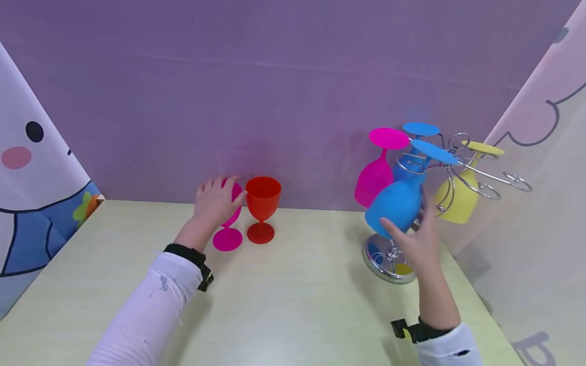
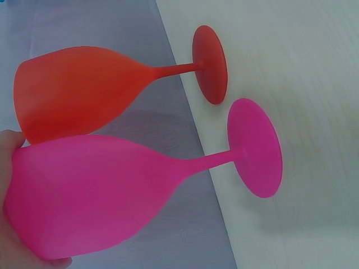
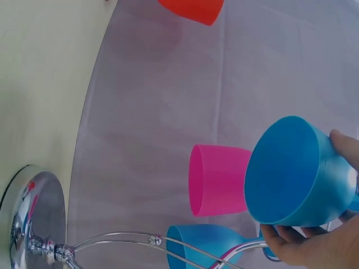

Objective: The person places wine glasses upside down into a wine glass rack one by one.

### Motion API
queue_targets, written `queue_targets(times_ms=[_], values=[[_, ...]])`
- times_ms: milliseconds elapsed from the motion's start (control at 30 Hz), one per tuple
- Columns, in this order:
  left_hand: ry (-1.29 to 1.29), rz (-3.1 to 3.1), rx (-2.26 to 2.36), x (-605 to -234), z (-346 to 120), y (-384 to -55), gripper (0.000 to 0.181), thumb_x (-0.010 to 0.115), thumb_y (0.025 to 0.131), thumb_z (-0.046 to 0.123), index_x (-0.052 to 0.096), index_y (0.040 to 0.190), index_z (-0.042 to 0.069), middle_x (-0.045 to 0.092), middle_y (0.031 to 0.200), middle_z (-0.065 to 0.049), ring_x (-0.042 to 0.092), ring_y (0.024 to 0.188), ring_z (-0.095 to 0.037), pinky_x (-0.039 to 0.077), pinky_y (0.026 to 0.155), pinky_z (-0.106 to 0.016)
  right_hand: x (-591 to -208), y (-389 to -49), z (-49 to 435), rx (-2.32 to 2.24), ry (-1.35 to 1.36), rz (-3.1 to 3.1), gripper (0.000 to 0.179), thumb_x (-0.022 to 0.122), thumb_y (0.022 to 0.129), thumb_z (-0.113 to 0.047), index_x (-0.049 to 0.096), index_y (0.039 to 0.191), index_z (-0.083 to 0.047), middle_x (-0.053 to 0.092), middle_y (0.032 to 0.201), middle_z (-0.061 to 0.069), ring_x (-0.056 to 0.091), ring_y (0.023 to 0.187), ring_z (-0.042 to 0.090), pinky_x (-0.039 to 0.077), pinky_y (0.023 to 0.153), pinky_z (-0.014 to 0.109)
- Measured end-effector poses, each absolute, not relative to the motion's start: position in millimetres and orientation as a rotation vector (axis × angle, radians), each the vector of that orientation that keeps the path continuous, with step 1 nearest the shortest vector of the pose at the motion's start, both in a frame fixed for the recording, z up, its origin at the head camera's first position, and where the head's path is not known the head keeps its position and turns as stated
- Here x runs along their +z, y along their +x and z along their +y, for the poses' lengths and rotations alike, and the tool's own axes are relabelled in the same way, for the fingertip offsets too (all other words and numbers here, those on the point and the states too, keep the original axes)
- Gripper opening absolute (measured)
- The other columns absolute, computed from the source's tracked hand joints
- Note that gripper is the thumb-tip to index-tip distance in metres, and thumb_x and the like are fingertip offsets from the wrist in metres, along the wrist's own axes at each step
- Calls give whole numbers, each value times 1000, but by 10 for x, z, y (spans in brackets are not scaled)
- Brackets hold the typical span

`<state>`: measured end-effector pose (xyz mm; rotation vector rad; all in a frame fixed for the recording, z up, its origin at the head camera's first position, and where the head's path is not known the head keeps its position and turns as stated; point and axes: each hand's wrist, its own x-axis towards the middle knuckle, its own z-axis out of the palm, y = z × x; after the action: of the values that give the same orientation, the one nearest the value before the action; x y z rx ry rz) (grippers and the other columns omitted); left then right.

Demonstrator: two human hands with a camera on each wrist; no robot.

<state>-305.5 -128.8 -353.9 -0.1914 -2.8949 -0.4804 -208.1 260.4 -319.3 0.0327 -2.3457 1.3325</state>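
My left hand (image 1: 212,204) grips a pink wine goblet (image 1: 227,239) by the bowl, near its rim; the goblet stands upright on the table. In the left wrist view, part of the hand (image 2: 12,249) shows at the rim of this goblet (image 2: 90,196). Just right of it stands a red goblet (image 1: 262,201). My right hand (image 1: 422,246) holds the bowl of a blue goblet (image 1: 396,207), turned upside down and tilted at the metal rack (image 1: 492,175). The right wrist view shows thumb and fingers around its bowl (image 3: 336,176); whether its foot rests in the rack is unclear.
Hanging upside down on the rack are another pink goblet (image 1: 375,180), a second blue goblet (image 1: 421,129) behind, and a yellow goblet (image 1: 468,195) at right. The rack's round chrome base (image 1: 379,270) stands on the pale table (image 1: 293,305). A purple backdrop (image 1: 274,101) rises behind.
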Motion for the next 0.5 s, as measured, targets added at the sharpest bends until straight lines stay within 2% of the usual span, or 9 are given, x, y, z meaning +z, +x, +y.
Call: queue_targets(times_ms=[167,500], values=[[-191,-2903,-451,-3539,-1283,-3041,65,58,86,37,31,139,11,33,137,-22,25,126,-41,19,103,-63,-3213,-2105,2596,1309,64,-2388,96,71,78,-31,3,146,-31,17,150,12,27,128,41,33,96,64],[-185,-2882,-440,-3555,-1283,-3036,62,58,85,35,35,136,10,35,135,-22,28,124,-41,23,102,-61,-3269,-2110,2550,1294,112,-2413,96,72,77,-32,4,145,-34,14,150,11,24,129,42,31,95,65]])
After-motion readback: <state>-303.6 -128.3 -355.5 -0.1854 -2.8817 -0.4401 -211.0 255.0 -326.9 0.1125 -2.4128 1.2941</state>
